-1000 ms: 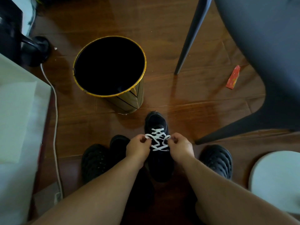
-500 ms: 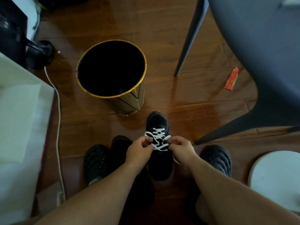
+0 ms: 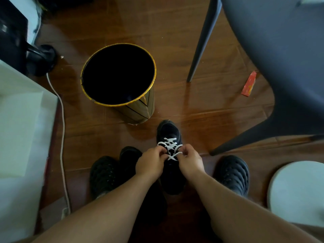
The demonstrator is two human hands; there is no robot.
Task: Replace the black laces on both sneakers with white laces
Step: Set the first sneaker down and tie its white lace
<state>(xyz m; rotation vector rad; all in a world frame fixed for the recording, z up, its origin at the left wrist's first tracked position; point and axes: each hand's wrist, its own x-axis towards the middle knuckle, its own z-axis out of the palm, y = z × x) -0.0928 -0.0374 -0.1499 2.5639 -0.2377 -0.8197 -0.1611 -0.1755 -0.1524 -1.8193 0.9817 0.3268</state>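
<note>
While both hands work at floor level, left hand (image 3: 152, 163) pinches white lace (image 3: 169, 148) | right hand (image 3: 190, 161) pinches same lace | black sneaker (image 3: 171, 165) upright on wooden floor (image 3: 175, 41), near bin (image 3: 121, 81)

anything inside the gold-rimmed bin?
Nothing visible: the bin interior reads as solid black from rim to bottom. Too dark to tell whether it holds old laces or is empty.

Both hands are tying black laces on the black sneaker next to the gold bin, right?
Not quite. The head view shows the laces are white, not black. The rest holds: the left hand and right hand both pinch them on the black sneaker, which sits next to the gold bin.
</note>
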